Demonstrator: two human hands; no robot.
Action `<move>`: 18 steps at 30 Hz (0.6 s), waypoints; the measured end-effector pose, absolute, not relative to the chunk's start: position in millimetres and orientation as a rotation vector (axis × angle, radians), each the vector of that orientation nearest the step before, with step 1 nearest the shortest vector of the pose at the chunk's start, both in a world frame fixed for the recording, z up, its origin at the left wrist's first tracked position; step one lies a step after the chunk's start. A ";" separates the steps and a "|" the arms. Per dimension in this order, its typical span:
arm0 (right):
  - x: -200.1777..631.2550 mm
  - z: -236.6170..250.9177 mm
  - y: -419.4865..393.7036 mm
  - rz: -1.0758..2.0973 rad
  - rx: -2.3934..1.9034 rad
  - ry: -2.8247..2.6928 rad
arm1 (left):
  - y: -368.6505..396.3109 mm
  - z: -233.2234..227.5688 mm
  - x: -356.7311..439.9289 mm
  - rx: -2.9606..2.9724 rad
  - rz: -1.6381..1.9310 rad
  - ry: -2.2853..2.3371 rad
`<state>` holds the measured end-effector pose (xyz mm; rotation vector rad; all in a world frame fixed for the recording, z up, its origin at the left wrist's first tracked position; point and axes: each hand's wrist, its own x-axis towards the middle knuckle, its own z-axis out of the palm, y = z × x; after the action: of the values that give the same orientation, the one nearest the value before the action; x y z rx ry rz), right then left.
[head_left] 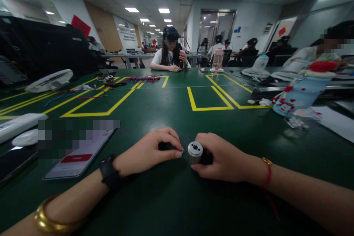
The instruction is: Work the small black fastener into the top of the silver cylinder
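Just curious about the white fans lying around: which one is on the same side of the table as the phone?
The white fan at far left, beyond the phone. The other white fan sits far right, near the blue bottle.

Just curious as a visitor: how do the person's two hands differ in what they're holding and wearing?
The right hand wraps a small silver-faced cylinder, its round end facing up; the left hand pinches something tiny at its fingertips, too small to identify. The left arm wears a black watch and gold bangle; the right wrist wears a red string. Both rest on the green table.
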<state>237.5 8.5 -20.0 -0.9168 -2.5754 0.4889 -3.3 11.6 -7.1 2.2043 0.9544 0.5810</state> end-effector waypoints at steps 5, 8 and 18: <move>236.9 -19.0 8.7 0.466 -0.880 -2.569 | 4.0 6.0 8.5 2.093 0.874 1.029; 236.3 -19.4 9.0 0.465 -0.862 -2.586 | -2.9 10.9 17.4 2.110 0.905 1.038; 236.6 -21.6 8.6 0.443 -0.895 -2.591 | -10.4 9.1 23.9 2.218 0.858 1.005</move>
<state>236.6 8.6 -21.6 -0.8949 -2.5911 0.4432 23.9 -10.4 9.1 2.2182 1.0048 0.8584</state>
